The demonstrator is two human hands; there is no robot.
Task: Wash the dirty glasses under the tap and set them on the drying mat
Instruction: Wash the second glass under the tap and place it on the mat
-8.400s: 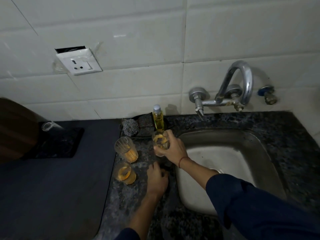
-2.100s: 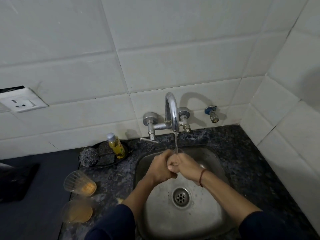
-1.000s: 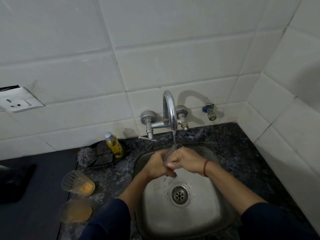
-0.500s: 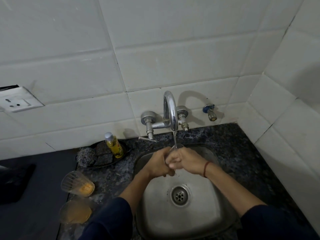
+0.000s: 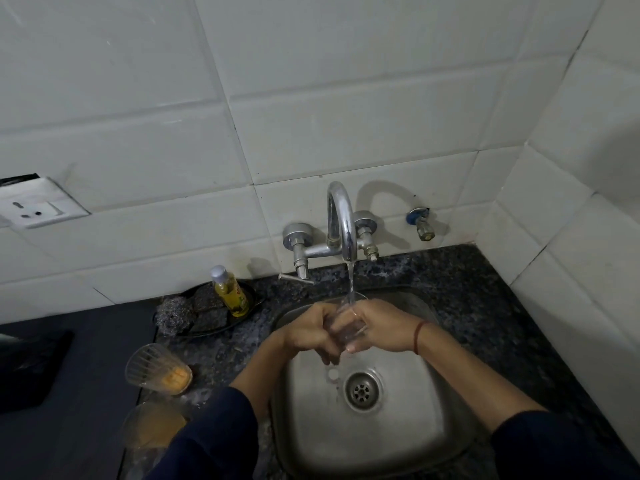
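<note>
I am looking down at a corner of white tiled wall (image 5: 346, 98) above a dark speckled stone counter (image 5: 478, 306) with a steel sink (image 5: 408, 424) sunk into it. A flat dark worktop (image 5: 76, 427) adjoins the counter well to the left of my fingers, and on it, at the frame's left edge, lies a black drying mat (image 5: 31, 368).

The tap (image 5: 341, 220) arches out of the wall directly beyond my fingers, and a thin stream of water (image 5: 350, 285) falls from its spout. Both of my hands meet over the sink basin. My left hand (image 5: 308, 330) and right hand (image 5: 384, 327) are curled around one clear glass (image 5: 346, 323), fingers closed on it from either side, its rim tilted up under the stream. A red thread (image 5: 418, 336) circles the right wrist. The drain (image 5: 362, 389) sits just below my fingers, nearer to me.

To the left of my fingers, on the counter, stands a ribbed dirty glass (image 5: 156, 368) with orange residue at its base, and nearer to me a second dirty glass (image 5: 152, 424), partly hidden by my dark left sleeve (image 5: 214, 438). Beyond those, left of the tap, a dark tray (image 5: 256, 299) holds a yellow soap bottle (image 5: 230, 289), a steel scourer (image 5: 171, 315) and dark scrub pads (image 5: 209, 306).

A white wall socket (image 5: 38, 202) is fixed on the tiles far left.
</note>
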